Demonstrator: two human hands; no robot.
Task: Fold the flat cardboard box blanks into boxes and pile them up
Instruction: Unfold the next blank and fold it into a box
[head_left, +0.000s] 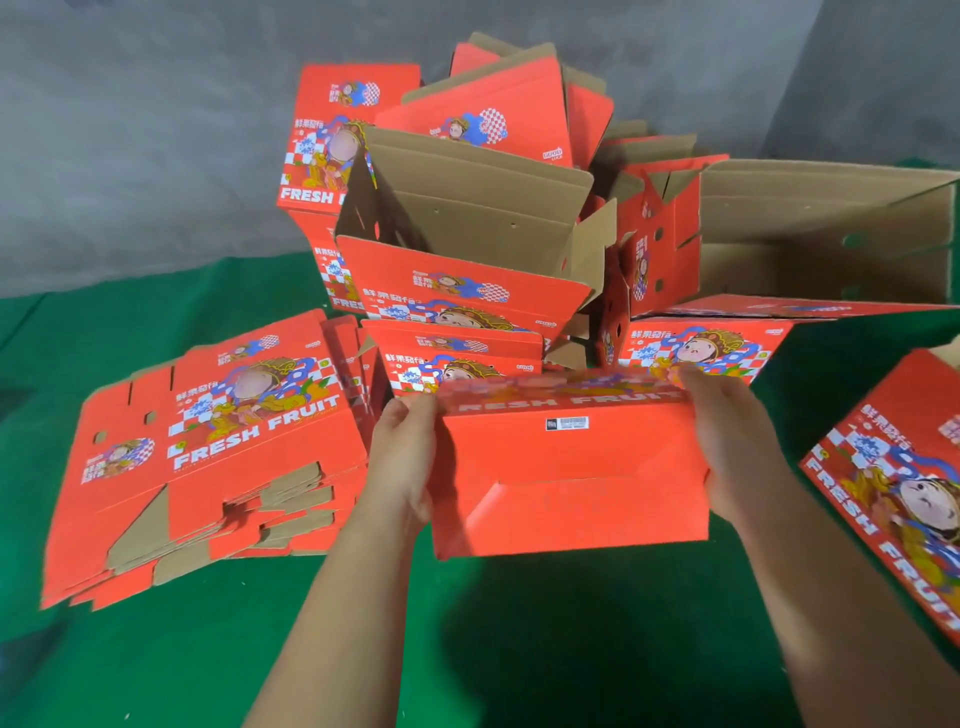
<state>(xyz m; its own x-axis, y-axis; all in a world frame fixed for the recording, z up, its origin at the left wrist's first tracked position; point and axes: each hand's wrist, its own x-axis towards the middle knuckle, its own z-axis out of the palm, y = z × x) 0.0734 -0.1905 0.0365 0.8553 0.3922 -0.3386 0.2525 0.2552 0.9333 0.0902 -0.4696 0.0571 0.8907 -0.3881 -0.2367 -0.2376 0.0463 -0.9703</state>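
Note:
I hold a red "FRESH FRUIT" cardboard box in the air at the centre, its red bottom panel with a small barcode label facing me. My left hand grips its left side and my right hand grips its right side. A stack of flat red box blanks lies on the green cloth to the left. Behind the held box rises a pile of folded boxes, some open-topped with brown insides showing.
A large folded box with its brown inside showing lies on its side at the back right. Another red box sits at the right edge. Green cloth covers the surface; a grey backdrop hangs behind.

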